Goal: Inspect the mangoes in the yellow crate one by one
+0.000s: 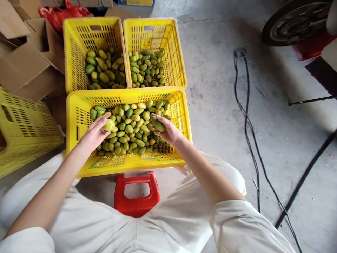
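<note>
My left hand (97, 132) is closed around a yellow-green mango (108, 125) above the left part of the near yellow crate (129, 168). On the right, my right hand (170, 130) grips a darker green mango (158, 124) over the same crate. Many small mangoes (131, 128), green to yellow, fill much of that crate's bottom. Behind it stand two more yellow crates side by side. The back left crate (68, 56) holds larger green and yellow mangoes (105, 70); the back right crate (181, 66) holds small, mostly green ones (147, 68).
A red plastic stool (137, 203) stands between my knees. Cardboard boxes (28, 66) and a red plastic bag (61, 14) lie at the upper left, above another yellow crate (28, 130). Black cables (247, 116) run across the concrete floor (213, 105) near a wheel (297, 23).
</note>
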Demonstrator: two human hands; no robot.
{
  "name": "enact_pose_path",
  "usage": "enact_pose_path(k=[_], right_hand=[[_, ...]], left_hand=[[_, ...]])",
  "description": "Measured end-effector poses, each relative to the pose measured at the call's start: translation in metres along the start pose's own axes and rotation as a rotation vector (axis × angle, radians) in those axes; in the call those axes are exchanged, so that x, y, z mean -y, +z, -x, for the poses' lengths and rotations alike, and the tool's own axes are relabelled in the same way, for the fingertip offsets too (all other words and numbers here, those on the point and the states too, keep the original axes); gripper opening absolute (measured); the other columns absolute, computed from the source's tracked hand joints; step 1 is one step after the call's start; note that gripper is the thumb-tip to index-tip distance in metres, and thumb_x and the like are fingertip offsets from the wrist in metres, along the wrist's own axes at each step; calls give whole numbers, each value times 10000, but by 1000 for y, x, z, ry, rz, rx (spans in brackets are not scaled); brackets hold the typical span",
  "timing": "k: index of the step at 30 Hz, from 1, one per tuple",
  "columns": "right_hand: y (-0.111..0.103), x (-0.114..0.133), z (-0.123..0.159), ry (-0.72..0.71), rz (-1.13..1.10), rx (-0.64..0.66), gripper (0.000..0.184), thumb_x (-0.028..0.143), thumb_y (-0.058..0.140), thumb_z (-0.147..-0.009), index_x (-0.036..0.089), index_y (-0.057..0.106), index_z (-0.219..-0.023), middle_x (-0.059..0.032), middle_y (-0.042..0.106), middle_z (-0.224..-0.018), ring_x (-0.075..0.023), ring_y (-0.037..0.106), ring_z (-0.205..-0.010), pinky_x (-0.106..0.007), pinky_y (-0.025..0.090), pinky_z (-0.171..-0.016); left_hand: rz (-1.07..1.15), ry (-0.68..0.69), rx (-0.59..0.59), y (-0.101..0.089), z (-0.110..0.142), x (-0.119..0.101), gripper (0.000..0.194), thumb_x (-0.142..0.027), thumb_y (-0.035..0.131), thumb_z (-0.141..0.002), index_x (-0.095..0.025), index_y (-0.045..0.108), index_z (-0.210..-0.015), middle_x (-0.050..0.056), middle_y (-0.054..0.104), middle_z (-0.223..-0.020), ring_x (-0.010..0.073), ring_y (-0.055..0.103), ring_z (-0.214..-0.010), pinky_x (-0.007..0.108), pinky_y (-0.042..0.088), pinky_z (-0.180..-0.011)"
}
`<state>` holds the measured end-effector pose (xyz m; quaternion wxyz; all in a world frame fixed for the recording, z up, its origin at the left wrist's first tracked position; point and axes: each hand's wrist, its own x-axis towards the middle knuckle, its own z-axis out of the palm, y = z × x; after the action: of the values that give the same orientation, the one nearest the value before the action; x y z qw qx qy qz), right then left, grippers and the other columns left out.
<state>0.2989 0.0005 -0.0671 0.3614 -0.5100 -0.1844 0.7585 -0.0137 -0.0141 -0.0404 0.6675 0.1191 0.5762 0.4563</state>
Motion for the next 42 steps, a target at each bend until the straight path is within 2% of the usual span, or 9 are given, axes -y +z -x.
enact_pose_path(k=[5,10,13,19,23,29,33,37,42], right_hand=[[2,0,0,3,18,-83,515,514,1022,-683,254,659,-938,-22,793,-953,-171,729,-737,-242,551,-531],[4,-1,-1,-64,11,12,518,398,1068,-609,239,725,-964,3,765,-938,-147,701,-770,-256,564,-644],[5,-2,2,-78,59,56,550,560,1061,-642,224,707,-895,24,702,-820,-95,560,-631,-234,465,-543],[4,3,2,-5,-71,36,453,613,902,-811,252,634,-858,11,692,-732,-149,608,-622,-264,555,-534],[3,4,0,-49,-177,61,362,470,870,-795,256,599,-903,-21,779,-875,-183,715,-733,-313,662,-681],[3,3,1,-125,-108,2,543,493,984,-711,280,546,-950,40,727,-884,-103,538,-579,-238,464,-512],[3,5,2,-86,-88,74,541,615,921,-795,294,645,-1131,19,707,-906,-112,498,-610,-228,415,-501],[4,5,2,-48,-99,131,594,397,840,-780,338,637,-1336,-5,730,-1036,-157,572,-745,-247,498,-575],[5,2,3,-67,-59,153,857,183,855,-644,376,559,-1425,16,681,-1097,-119,530,-734,-238,495,-623]], left_hand=[[59,-25,-94,-4,-5,1,124,-292,888,-921,-224,787,-945,87,774,-961,164,685,-802,203,553,-620],[146,-142,-102,11,5,-11,214,-302,598,-1083,-216,787,-1135,39,712,-832,142,672,-684,203,596,-593],[170,-171,-103,19,10,-17,236,-259,523,-1087,-166,739,-1107,26,662,-779,111,606,-578,151,451,-438],[108,-126,-84,15,8,-13,41,-210,676,-976,-171,666,-968,60,721,-855,127,639,-614,182,485,-477],[56,-74,-10,5,3,-3,223,-161,822,-887,-169,740,-1094,32,729,-878,136,693,-689,186,529,-550],[21,0,79,-5,-4,8,281,-66,948,-784,-182,751,-946,39,770,-892,114,677,-765,164,532,-630],[81,-4,81,-3,-2,5,279,-327,967,-867,-166,758,-958,49,741,-847,103,600,-665,178,504,-571],[123,-85,70,7,4,-5,363,-506,776,-1002,-144,766,-1024,21,635,-737,117,569,-606,202,515,-542],[91,-126,103,13,9,-9,259,-380,734,-955,-154,743,-1081,27,656,-763,116,588,-575,206,526,-521]])
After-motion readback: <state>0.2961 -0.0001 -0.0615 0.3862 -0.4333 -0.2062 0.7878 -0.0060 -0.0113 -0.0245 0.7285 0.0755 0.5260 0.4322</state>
